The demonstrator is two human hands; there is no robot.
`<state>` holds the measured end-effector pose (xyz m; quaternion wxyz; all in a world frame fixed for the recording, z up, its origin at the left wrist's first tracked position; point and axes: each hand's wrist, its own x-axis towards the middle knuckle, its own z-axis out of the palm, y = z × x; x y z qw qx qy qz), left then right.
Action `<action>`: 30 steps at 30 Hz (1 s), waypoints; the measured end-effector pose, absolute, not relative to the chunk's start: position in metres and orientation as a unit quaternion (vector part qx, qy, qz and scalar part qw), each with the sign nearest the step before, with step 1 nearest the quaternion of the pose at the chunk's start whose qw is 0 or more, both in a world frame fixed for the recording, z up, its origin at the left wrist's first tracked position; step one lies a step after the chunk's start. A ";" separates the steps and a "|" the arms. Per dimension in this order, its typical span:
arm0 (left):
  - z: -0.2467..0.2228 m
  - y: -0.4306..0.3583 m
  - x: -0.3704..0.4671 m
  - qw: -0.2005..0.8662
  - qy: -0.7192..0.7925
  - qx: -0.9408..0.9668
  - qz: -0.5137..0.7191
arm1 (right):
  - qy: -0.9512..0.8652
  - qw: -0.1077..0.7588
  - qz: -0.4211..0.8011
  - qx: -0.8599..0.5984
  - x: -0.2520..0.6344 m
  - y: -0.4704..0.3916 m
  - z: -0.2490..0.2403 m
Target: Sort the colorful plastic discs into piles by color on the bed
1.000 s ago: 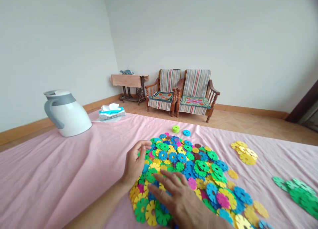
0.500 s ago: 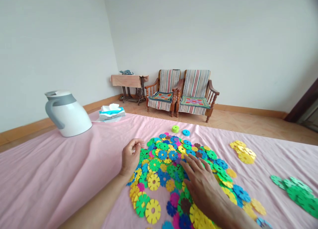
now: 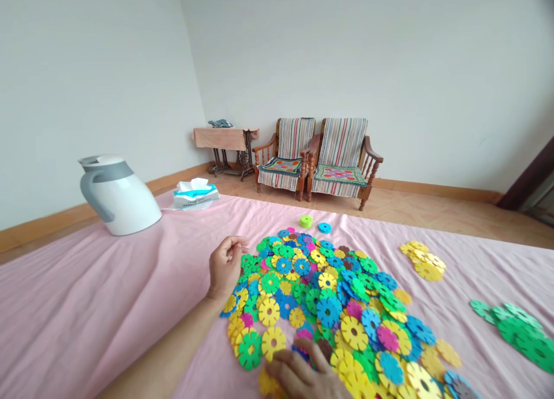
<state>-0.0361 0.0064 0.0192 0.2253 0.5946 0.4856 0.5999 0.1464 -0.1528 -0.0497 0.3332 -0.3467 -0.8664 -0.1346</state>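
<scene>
A big heap of plastic snowflake discs [image 3: 329, 312] in yellow, green, blue, pink and brown spreads over a pink cloth. My left hand [image 3: 225, 266] is held at the heap's left edge, its fingers curled and thumb drawn in. Whatever lies between those fingers, if anything, is too small or hidden to make out. At the near side of the heap, my right hand [image 3: 303, 371] reaches down with fingers bent and the thumb apart. Its fingertips touch a yellow disc [image 3: 269, 383], and the lower hand is cut off by the frame.
Beyond the heap sit a lime-green disc stack [image 3: 306, 221] and a blue disc stack [image 3: 324, 227]. To the right lie yellow discs [image 3: 426, 261] and green discs [image 3: 519, 332]. A white jug [image 3: 125, 202] and tissue box [image 3: 197, 196] stand left on the pink cloth [image 3: 142, 295].
My right hand has moved from the middle of the heap back toward me and left, uncovering the discs beneath it. My left hand has hardly moved.
</scene>
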 end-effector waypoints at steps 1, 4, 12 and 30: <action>0.020 0.006 -0.036 0.226 0.485 0.596 0.598 | -0.869 0.320 -0.136 -0.352 0.155 -0.147 -0.040; 0.022 0.006 -0.037 0.232 0.482 0.604 0.590 | -0.870 0.252 -0.120 -0.407 0.182 -0.133 -0.007; 0.027 0.010 -0.041 0.220 0.480 0.600 0.602 | -0.876 0.185 0.016 -0.446 0.162 -0.125 0.031; 0.026 0.016 -0.053 0.201 0.476 0.620 0.591 | -0.896 0.133 -0.033 -0.422 0.153 -0.103 0.035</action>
